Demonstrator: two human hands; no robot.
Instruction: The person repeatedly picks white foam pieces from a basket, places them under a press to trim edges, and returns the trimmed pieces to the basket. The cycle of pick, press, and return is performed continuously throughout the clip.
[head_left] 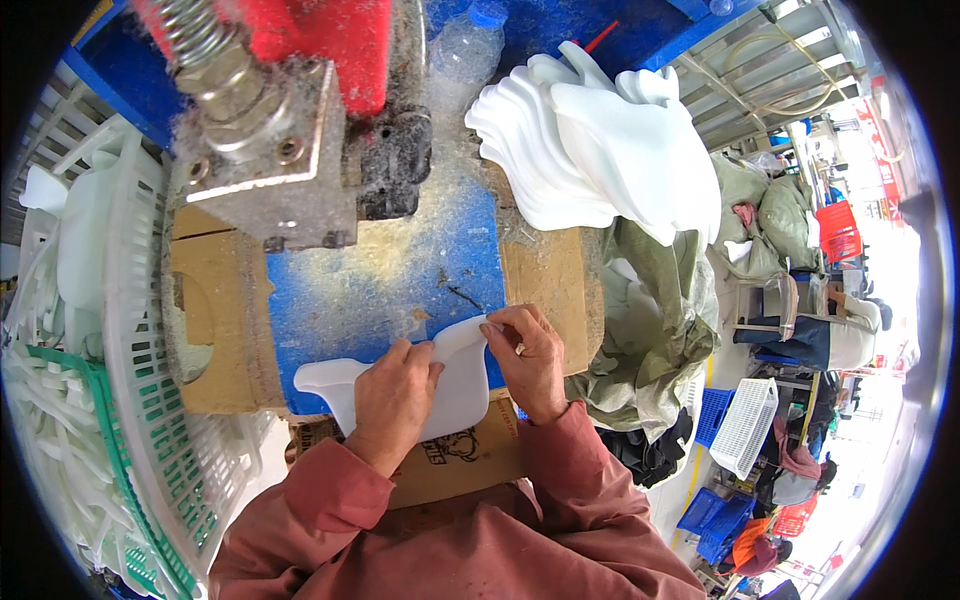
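Note:
A thin white shaped piece, smooth and curved with a flared end at each side, is held at the near edge of a blue work surface. My left hand is closed over its middle, fingertips at its upper edge. The upper right end of the piece is pinched by my right hand, which wears a ring. Beyond my right hand, a tall stack of similar white pieces leans on the bench. Part of the held piece is hidden behind my left hand.
A dusty metal machine head with a red part overhangs the bench at upper left. White and green crates of white pieces stand left. A plastic bottle is at the back. An olive sack lies right; people work farther right.

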